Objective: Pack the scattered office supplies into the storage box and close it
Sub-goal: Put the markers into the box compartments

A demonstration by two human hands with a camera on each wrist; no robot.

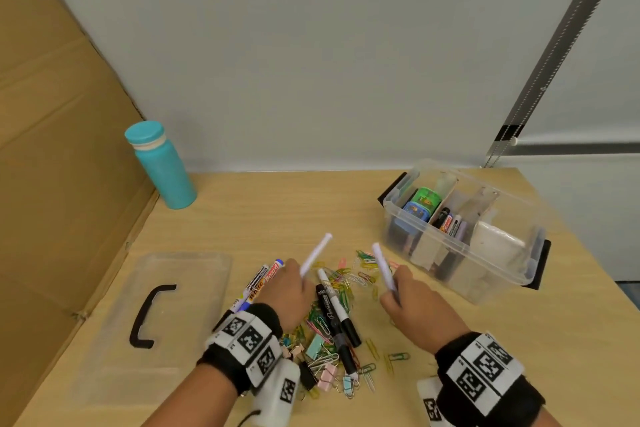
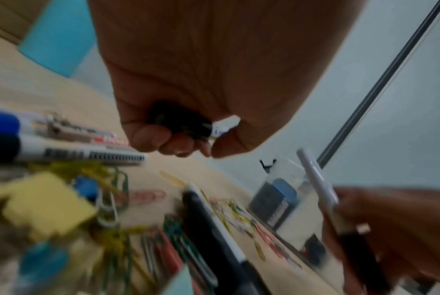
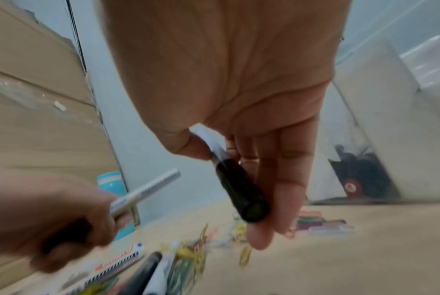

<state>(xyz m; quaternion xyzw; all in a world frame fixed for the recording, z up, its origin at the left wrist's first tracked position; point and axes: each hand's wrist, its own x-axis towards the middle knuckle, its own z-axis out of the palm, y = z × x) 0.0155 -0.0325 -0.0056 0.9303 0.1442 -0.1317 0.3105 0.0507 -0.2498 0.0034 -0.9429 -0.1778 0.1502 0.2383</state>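
My left hand (image 1: 289, 288) grips a white marker (image 1: 316, 255) with a black cap, its white end pointing up and away. My right hand (image 1: 405, 298) pinches a second white marker (image 1: 383, 266) between thumb and fingers; its black cap (image 3: 241, 194) shows in the right wrist view. Both hands hover over a pile of coloured paper clips (image 1: 343, 282), binder clips (image 1: 327, 376) and more markers (image 1: 334, 305) on the wooden table (image 1: 277, 211). The clear storage box (image 1: 464, 229) stands open at the right, holding sharpeners, markers and a white pack.
The box's clear lid (image 1: 162, 308) with a black handle lies flat at the left. A teal bottle (image 1: 161, 166) stands at the back left beside a cardboard wall (image 1: 52, 149). Whiteboard markers (image 1: 263, 279) lie under my left hand.
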